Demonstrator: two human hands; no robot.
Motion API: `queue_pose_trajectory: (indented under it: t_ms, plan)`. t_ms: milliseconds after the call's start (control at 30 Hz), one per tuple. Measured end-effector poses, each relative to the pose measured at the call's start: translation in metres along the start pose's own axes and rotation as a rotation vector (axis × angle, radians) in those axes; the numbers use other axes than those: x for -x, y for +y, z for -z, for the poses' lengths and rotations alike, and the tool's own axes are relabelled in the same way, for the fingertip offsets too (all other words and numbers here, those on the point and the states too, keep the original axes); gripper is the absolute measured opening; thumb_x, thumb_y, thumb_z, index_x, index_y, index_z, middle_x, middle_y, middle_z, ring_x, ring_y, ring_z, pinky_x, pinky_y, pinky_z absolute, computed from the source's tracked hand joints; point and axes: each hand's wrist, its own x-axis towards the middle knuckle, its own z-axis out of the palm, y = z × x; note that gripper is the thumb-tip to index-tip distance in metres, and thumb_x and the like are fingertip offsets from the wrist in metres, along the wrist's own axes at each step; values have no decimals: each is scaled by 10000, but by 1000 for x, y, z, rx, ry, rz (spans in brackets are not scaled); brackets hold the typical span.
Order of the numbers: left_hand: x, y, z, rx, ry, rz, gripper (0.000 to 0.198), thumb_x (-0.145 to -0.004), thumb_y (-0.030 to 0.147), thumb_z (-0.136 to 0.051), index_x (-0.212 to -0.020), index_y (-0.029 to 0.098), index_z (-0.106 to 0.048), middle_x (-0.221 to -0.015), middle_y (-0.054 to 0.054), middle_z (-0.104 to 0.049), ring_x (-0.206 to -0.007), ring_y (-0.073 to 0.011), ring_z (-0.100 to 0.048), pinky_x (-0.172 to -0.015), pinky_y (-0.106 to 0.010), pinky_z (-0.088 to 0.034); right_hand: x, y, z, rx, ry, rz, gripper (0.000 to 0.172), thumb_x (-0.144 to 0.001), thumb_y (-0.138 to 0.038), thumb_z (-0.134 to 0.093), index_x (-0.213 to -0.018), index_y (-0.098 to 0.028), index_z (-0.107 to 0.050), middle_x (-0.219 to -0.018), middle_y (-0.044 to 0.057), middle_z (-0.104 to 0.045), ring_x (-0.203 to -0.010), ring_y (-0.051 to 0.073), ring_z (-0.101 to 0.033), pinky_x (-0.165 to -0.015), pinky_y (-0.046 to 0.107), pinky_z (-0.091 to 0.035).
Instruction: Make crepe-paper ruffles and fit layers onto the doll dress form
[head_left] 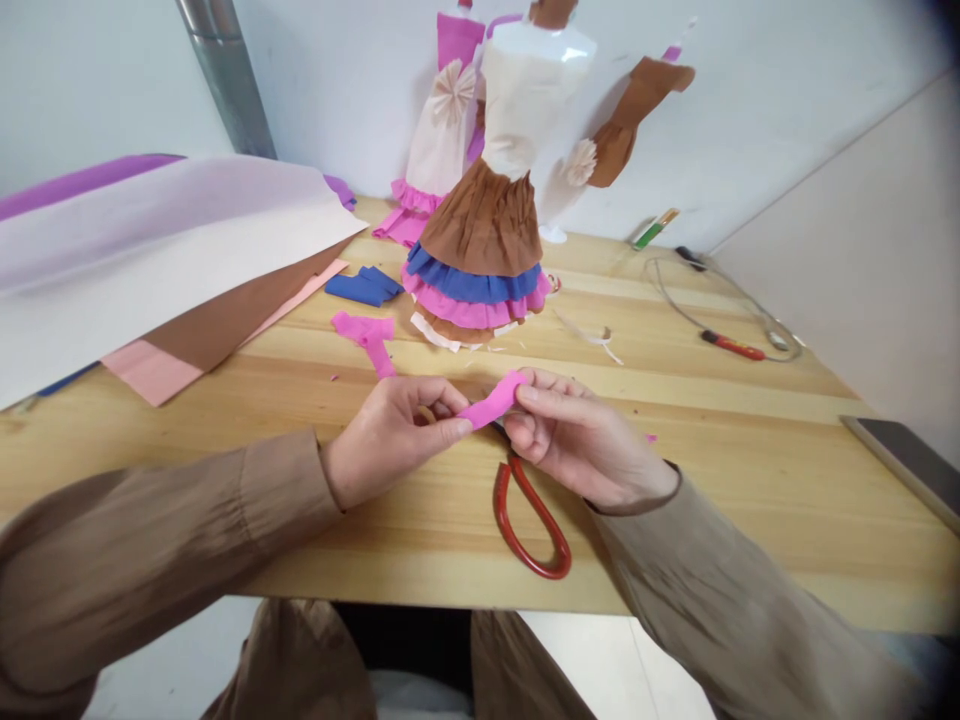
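Both hands pinch a small strip of pink crepe paper (493, 401) just above the wooden table (750, 470). My left hand (394, 432) grips its left end between thumb and fingers. My right hand (577, 432) holds its right end with fingers closed. Red-handled scissors (529, 520) lie on the table under and just in front of my right hand, blades hidden by the hands. More pink paper scraps (367, 335) lie a little beyond my left hand.
A paper dress on a white form (495, 210) with brown, blue and pink ruffles stands at the back centre, with other paper dresses (439, 140) behind. Large paper sheets (150, 250) cover the left. Blue scraps (364, 286), a cabled tool (731, 346), a pen (655, 229), a dark tablet (907, 455).
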Motion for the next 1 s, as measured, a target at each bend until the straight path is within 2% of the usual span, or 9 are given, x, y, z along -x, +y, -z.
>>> queue_pose_trajectory:
  t_ms: [133, 300, 400, 533, 767, 1000]
  plan:
    - [1, 0, 1, -142, 99, -79, 52, -725, 192, -651, -737, 144, -668, -710, -19, -673, -632, -108, -558, -602, -231, -441, 4, 0, -5, 44, -40, 7, 200, -690, -264, -820, -711, -167, -647, -600, -5, -693, -483, 87, -655, -448, 134, -512]
    - [8, 6, -1, -204, 165, -141, 42, -740, 157, -634, -702, 149, -650, -664, -8, -658, -618, -103, -567, -588, -214, -456, 8, 5, -11, 178, -48, 137, 213, -716, -293, -812, -725, -168, -639, -624, -2, -696, -555, 107, -681, -518, 181, -548]
    - [11, 8, -4, -114, 121, -115, 63, -751, 173, -627, -695, 144, -632, -626, 1, -641, -571, -91, -561, -563, -210, -460, 10, 8, -12, 257, -45, 201, 213, -727, -318, -805, -737, -174, -648, -619, 1, -695, -545, 109, -665, -523, 202, -538]
    - [9, 6, -5, 127, 54, -19, 35, -728, 164, -638, -729, 134, -620, -602, 16, -637, -541, -88, -600, -548, -200, -502, 10, 10, -12, 302, -48, 254, 203, -737, -329, -797, -779, -181, -664, -635, 0, -691, -554, 114, -654, -536, 221, -526]
    - [7, 3, -2, 377, 20, 48, 105, -737, 150, -684, -837, 122, -697, -728, -3, -717, -662, -98, -668, -671, -218, -567, 12, 12, -10, 446, -50, 365, 106, -807, -278, -729, -785, -189, -676, -669, 12, -687, -593, 116, -625, -577, 246, -515]
    - [9, 1, -5, 458, 62, 94, 356, -742, 155, -731, -1083, 107, -642, -759, -22, -754, -674, -109, -689, -685, -229, -563, 15, 14, -19, 704, 60, 465, 45, -811, -227, -680, -782, -196, -667, -683, 20, -660, -562, 121, -577, -522, 263, -480]
